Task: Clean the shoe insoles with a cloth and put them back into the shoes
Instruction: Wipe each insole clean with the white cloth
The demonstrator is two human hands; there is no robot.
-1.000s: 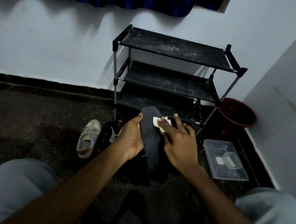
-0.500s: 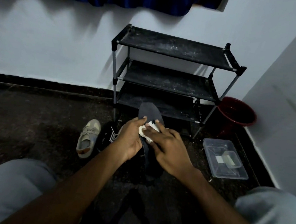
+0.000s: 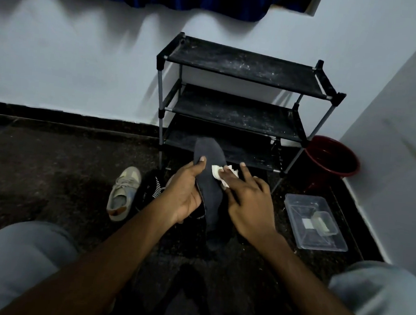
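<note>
Nearest me, between my grey-trousered knees, my left hand (image 3: pixel 183 192) grasps the dark insole (image 3: pixel 209 187) by its left edge, thumb laid over the top face near the toe, holding it up off the floor with the toe pointing away. My right hand (image 3: pixel 250 207) lies flat-fingered, not clenched, pressing a small white cloth (image 3: pixel 217 173) onto the insole's right side just below the toe.

To wipe well, I judge I should brace the insole from behind with my left fingers so it doesn't flex, drag the cloth in long strokes from toe to heel, and shift my thumb to reach the patch under it.

Just left on the floor lie a beige sneaker (image 3: pixel 121 195) and a black shoe (image 3: pixel 149 189); right, a clear plastic container (image 3: pixel 296 210). Beyond stand a dusty black shoe rack (image 3: pixel 240 66) and a red bucket (image 3: pixel 332 161).
</note>
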